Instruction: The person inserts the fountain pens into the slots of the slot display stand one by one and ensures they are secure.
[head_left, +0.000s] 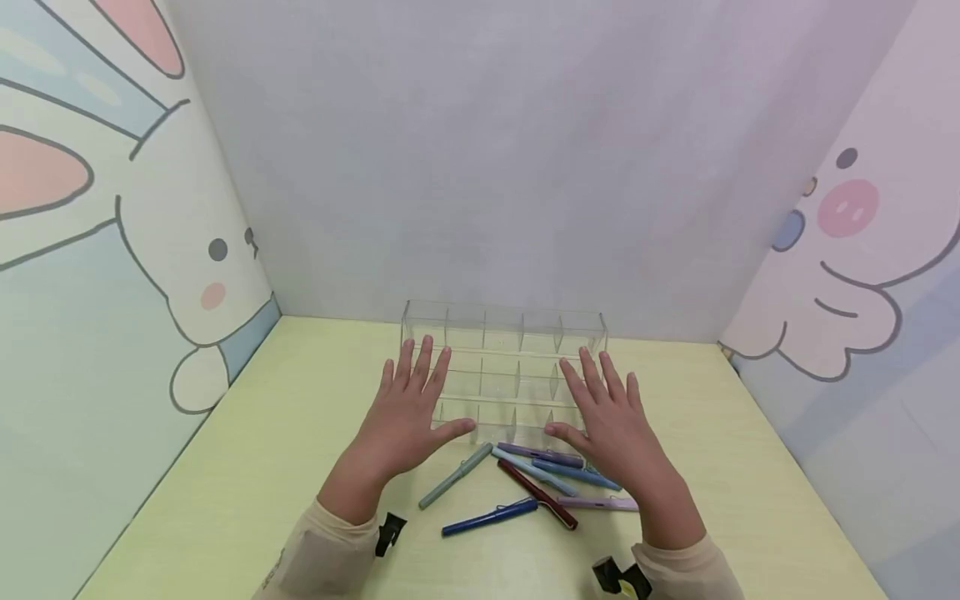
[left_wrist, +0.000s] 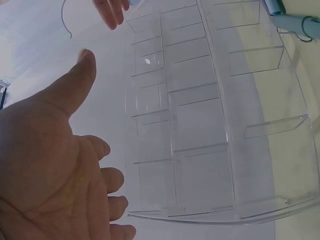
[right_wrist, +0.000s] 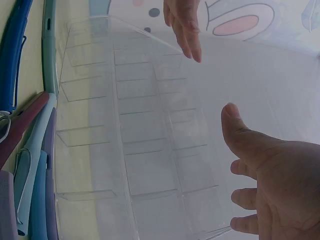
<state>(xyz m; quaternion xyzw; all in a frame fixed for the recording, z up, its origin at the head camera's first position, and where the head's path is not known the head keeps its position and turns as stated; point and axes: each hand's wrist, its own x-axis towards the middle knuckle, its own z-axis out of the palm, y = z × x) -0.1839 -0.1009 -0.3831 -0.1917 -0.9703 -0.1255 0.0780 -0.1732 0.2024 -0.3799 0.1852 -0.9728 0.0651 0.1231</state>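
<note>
Both hands hover palm-down with fingers spread and hold nothing. The left hand (head_left: pixel 405 421) is over the left side of a clear tiered organizer (head_left: pixel 498 383) with several compartments; the right hand (head_left: pixel 611 425) is over its right side. In front of the organizer lie several pens: a grey-green pen (head_left: pixel 456 476), a dark blue pen (head_left: pixel 489 517), a dark red pen (head_left: pixel 537 493), a light blue pen (head_left: pixel 534 470), a purple pen (head_left: pixel 542 455), a blue pen (head_left: pixel 577 474) and a lilac pen (head_left: pixel 600 503). Some of them overlap. The right wrist partly covers the lilac pen's end.
The pale yellow tabletop (head_left: pixel 750 467) carries everything. A plain whitish back wall (head_left: pixel 480 167) rises behind the organizer. Side panels show a cartoon rabbit (head_left: pixel 180 275) at left and a cartoon pig (head_left: pixel 847 275) at right. Black wrist mounts (head_left: pixel 390 533) sit at the sleeves.
</note>
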